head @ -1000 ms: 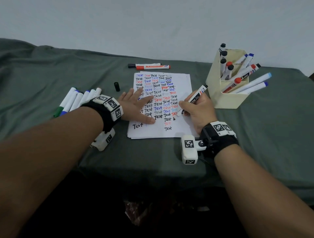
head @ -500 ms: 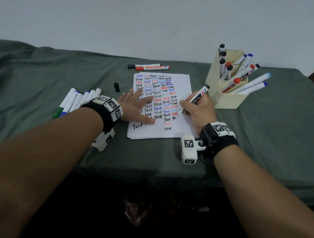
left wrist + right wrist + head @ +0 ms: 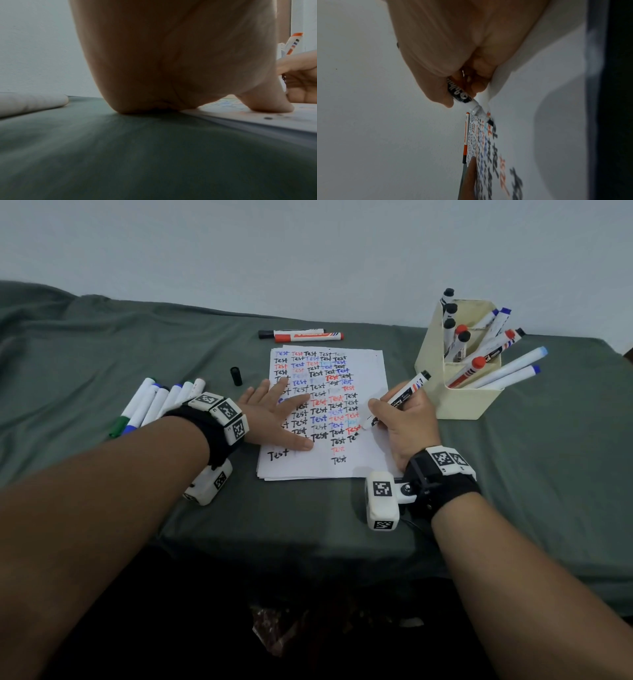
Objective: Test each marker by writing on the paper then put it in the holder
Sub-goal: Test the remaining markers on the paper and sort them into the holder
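The paper [image 3: 363, 460] lies in the middle of the table [image 3: 548, 474], near its front edge. The left hand [image 3: 274, 419] lies flat on the paper's left side; the right hand [image 3: 407, 422] rests on its right side, holding a marker [image 3: 400, 398] whose tip is at the paper. The holder [image 3: 459, 402] stands just right of the paper, with markers [image 3: 496, 371] leaning in it. A row of markers [image 3: 150, 402] lies toward the table's left edge. A cap [image 3: 236, 376] lies just left of the paper's far corner. Two markers [image 3: 301, 334] lie behind the paper.
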`<state>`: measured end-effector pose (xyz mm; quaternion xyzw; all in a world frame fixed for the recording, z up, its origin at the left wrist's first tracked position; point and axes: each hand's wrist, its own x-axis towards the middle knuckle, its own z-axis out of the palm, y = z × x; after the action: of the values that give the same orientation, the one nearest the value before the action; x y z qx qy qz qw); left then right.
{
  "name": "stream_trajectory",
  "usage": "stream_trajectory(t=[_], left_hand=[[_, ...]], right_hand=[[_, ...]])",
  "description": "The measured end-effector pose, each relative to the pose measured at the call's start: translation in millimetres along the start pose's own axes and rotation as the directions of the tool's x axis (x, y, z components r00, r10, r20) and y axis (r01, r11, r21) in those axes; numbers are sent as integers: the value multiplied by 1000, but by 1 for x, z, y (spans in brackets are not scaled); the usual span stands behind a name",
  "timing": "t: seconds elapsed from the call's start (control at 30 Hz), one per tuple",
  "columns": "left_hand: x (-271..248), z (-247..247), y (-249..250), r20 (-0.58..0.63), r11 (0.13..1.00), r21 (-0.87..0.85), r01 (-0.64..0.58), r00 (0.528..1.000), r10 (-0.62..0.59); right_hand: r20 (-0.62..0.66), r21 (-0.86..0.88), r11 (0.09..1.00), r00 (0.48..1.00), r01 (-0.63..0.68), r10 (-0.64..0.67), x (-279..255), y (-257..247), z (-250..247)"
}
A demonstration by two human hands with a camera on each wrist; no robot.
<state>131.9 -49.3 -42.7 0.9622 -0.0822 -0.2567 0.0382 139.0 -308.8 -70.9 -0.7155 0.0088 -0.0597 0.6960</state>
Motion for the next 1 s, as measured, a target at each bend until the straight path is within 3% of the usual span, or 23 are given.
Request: stream_trajectory(t=[0.8,1.0], left_hand=[[6,2,-2,-10,999,33,1,1000,0],[4,3,-2,-17,1000,30,8,1000,-7]], right_hand=[[-20,28,999,1000,19,-18,6,8,-2],[-92,164,986,996,23,-8,5,6,-1]])
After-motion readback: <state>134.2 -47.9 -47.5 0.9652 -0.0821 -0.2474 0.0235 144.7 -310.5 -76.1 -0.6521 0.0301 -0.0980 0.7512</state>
